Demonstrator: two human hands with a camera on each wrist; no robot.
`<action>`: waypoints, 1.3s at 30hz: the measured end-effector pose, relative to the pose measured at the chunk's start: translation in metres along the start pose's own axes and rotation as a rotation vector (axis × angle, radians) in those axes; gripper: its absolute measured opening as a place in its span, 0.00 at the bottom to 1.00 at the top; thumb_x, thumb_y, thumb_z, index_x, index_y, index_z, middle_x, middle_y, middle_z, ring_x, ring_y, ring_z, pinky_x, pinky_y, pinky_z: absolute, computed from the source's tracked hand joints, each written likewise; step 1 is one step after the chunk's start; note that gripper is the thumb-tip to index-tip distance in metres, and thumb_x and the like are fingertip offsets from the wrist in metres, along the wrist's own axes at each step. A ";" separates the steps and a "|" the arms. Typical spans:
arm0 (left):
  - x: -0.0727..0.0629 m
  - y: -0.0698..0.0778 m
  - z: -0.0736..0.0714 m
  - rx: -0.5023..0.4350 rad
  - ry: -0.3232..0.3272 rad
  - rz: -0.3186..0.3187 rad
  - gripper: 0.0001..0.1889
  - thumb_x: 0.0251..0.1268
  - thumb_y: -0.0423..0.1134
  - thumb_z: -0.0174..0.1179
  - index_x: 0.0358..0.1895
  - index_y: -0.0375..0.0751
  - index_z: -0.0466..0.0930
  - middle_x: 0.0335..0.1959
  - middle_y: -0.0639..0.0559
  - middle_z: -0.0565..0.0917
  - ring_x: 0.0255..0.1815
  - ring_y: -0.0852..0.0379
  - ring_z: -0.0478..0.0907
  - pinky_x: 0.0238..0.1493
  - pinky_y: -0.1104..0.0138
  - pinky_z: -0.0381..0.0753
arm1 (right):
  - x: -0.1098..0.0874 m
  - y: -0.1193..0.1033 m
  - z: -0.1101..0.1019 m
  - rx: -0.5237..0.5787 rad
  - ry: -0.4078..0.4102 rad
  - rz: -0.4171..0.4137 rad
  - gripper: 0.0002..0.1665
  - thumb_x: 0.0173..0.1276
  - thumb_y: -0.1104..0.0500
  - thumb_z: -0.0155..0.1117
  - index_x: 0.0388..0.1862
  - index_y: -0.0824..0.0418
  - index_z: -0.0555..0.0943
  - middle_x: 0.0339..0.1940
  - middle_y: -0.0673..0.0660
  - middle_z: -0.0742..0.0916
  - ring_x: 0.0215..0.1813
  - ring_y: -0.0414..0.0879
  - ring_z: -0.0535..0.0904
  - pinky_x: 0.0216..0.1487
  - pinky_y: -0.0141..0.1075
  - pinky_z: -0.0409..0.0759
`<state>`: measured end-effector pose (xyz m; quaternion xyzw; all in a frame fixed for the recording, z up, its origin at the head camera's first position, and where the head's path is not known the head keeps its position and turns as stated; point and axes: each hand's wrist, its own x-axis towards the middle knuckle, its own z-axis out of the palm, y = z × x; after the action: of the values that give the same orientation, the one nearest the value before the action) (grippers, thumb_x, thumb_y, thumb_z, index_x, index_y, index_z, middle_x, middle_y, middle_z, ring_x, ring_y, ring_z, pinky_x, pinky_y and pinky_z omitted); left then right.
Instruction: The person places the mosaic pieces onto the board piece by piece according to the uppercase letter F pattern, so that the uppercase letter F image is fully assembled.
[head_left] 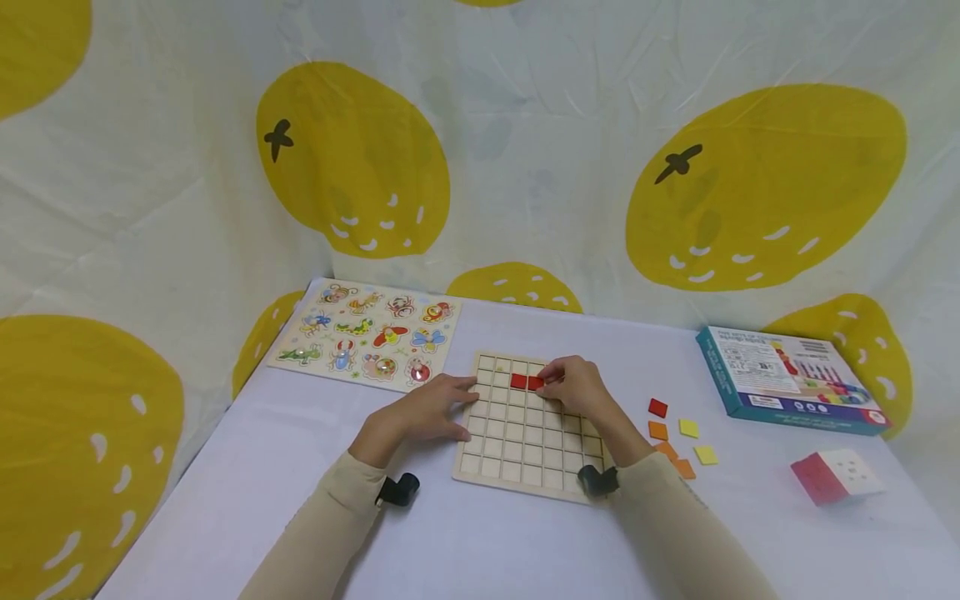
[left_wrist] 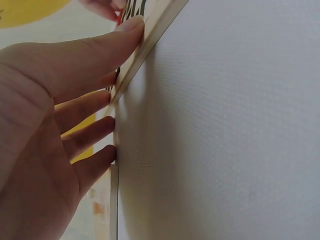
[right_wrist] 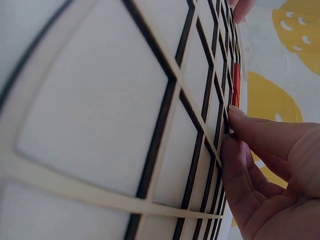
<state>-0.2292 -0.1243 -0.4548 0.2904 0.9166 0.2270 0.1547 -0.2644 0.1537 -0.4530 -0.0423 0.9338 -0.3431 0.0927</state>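
Note:
A wooden grid board (head_left: 513, 451) lies on the white tabletop with two red square tiles (head_left: 519, 381) side by side in a row near its far edge. My right hand (head_left: 579, 387) reaches over the board's right part, thumb and fingertips pinching the right-hand red tile (head_left: 535, 382). In the right wrist view, red (right_wrist: 236, 82) shows just beyond the thumb tip. My left hand (head_left: 429, 410) rests against the board's left edge with fingers spread; in the left wrist view its thumb (left_wrist: 132, 24) lies on the board's rim.
Right of the board lie a loose red tile (head_left: 657, 407), several orange tiles (head_left: 657, 430) and two yellow tiles (head_left: 688, 427). Farther right are a flat teal-and-white box (head_left: 750, 379) and a red-and-white block (head_left: 821, 477). An insect picture puzzle board (head_left: 352, 350) lies at back left, before a fruit-print cloth.

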 end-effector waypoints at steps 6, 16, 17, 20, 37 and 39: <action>0.000 0.000 -0.001 0.003 0.001 -0.003 0.36 0.59 0.47 0.74 0.70 0.40 0.75 0.80 0.45 0.65 0.81 0.42 0.61 0.83 0.51 0.61 | 0.002 0.001 0.002 0.002 0.003 0.001 0.11 0.63 0.61 0.74 0.45 0.62 0.88 0.37 0.57 0.89 0.40 0.46 0.81 0.39 0.32 0.77; 0.002 -0.002 0.002 0.006 0.000 0.002 0.36 0.58 0.47 0.74 0.70 0.40 0.76 0.80 0.46 0.66 0.81 0.42 0.62 0.83 0.52 0.61 | -0.003 0.009 -0.007 0.025 -0.057 -0.040 0.20 0.64 0.59 0.74 0.54 0.63 0.85 0.45 0.58 0.90 0.46 0.47 0.85 0.51 0.41 0.85; 0.002 -0.001 0.002 0.003 0.000 0.001 0.36 0.58 0.47 0.74 0.70 0.40 0.76 0.80 0.46 0.66 0.81 0.42 0.62 0.83 0.52 0.62 | -0.005 0.011 -0.009 0.029 -0.063 -0.047 0.20 0.65 0.59 0.74 0.55 0.62 0.85 0.45 0.58 0.90 0.47 0.47 0.85 0.52 0.42 0.85; 0.002 -0.001 0.003 -0.005 0.001 -0.004 0.35 0.58 0.47 0.74 0.70 0.41 0.76 0.80 0.46 0.66 0.81 0.43 0.62 0.83 0.52 0.61 | -0.010 0.015 -0.019 0.021 -0.080 -0.050 0.21 0.66 0.59 0.73 0.57 0.62 0.84 0.46 0.58 0.89 0.49 0.49 0.85 0.51 0.41 0.86; 0.001 0.000 0.000 0.020 0.006 -0.009 0.36 0.58 0.49 0.74 0.70 0.42 0.76 0.80 0.48 0.67 0.81 0.44 0.63 0.82 0.52 0.64 | -0.040 0.084 -0.117 -0.160 -0.083 0.142 0.31 0.68 0.53 0.70 0.65 0.67 0.77 0.57 0.70 0.84 0.53 0.58 0.81 0.50 0.42 0.88; 0.001 0.000 0.000 0.015 0.004 -0.017 0.36 0.59 0.49 0.74 0.70 0.43 0.76 0.80 0.48 0.66 0.81 0.44 0.62 0.82 0.52 0.64 | -0.044 0.091 -0.120 -0.169 -0.100 0.174 0.31 0.67 0.53 0.70 0.65 0.68 0.77 0.57 0.70 0.84 0.53 0.58 0.80 0.54 0.47 0.86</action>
<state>-0.2298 -0.1242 -0.4553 0.2833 0.9210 0.2194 0.1526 -0.2474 0.3051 -0.4159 0.0141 0.9537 -0.2514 0.1646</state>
